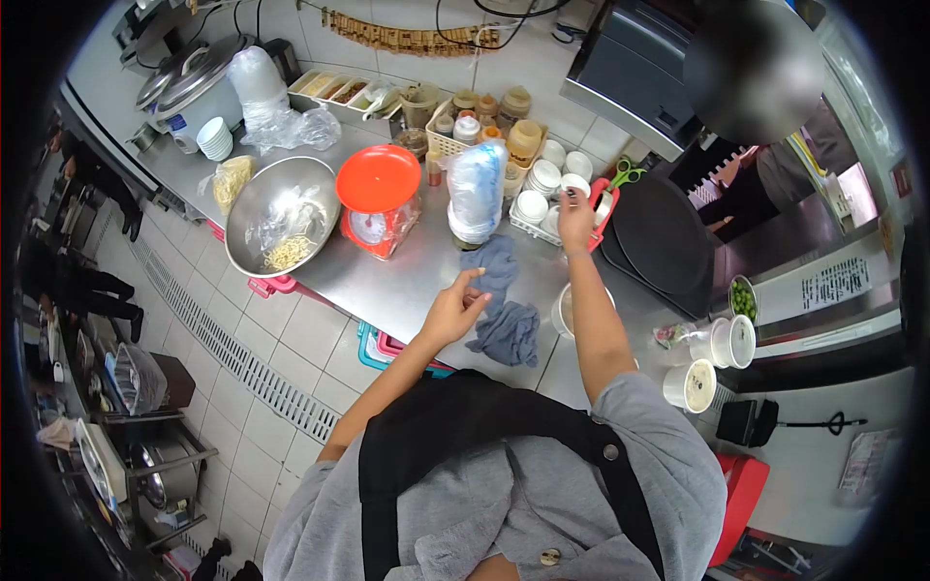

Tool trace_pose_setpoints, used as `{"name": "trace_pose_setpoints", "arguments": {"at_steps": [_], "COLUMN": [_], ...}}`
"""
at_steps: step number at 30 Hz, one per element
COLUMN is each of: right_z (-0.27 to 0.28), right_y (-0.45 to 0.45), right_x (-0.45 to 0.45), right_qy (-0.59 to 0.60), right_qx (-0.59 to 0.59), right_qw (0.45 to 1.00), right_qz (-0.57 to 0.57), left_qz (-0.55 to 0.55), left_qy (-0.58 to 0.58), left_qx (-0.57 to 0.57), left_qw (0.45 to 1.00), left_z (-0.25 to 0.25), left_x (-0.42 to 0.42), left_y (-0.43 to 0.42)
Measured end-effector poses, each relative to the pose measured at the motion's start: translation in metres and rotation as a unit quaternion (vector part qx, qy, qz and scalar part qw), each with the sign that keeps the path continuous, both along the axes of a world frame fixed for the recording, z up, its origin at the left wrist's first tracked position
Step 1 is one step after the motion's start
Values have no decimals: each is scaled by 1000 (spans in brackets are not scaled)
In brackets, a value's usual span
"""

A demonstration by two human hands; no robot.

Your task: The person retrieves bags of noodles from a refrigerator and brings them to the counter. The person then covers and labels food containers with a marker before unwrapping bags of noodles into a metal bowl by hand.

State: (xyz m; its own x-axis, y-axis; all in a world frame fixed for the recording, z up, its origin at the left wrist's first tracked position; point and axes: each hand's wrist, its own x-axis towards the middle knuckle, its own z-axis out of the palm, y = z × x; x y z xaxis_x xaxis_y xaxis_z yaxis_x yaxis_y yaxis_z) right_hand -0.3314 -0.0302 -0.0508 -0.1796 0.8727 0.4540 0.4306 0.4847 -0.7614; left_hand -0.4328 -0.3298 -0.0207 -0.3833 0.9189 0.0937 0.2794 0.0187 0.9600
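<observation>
My right hand reaches into a rack of small white lidded cups, beside a red-pink handle. Its fingertips are over the cups, and I cannot tell whether they grip one. My left hand hovers at the counter's front edge with fingers loosely bent and apart, holding nothing. Next to it lie grey-blue cloths, one hanging near the edge. Behind the cloths stands a plastic-wrapped stack, with an orange kitchen scale to its left. Green-handled scissors rest right of the cups.
A large steel bowl with noodles sits on the left of the steel counter. Sauce bottles stand at the back. Round black lids and white tubs are on the right. Another person stands at the upper right.
</observation>
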Motion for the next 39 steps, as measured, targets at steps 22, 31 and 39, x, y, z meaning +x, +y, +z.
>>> {"name": "trace_pose_setpoints", "arguments": {"at_steps": [22,31,39], "right_z": [40,44,-53], "right_y": [-254,-151,-128], "right_x": [107,172,160], "right_qy": [160,224,113], "right_qx": [-264,-181,-114], "right_qw": [938,956,987], "right_qz": [159,62,31], "left_qz": [-259,-87,-28], "left_qy": [189,140,49], "left_qx": [29,-37,-41], "left_qw": [947,986,998], "left_z": [-5,-4,-21], "left_x": [53,-21,-17], "left_y": [12,-23,-49]}}
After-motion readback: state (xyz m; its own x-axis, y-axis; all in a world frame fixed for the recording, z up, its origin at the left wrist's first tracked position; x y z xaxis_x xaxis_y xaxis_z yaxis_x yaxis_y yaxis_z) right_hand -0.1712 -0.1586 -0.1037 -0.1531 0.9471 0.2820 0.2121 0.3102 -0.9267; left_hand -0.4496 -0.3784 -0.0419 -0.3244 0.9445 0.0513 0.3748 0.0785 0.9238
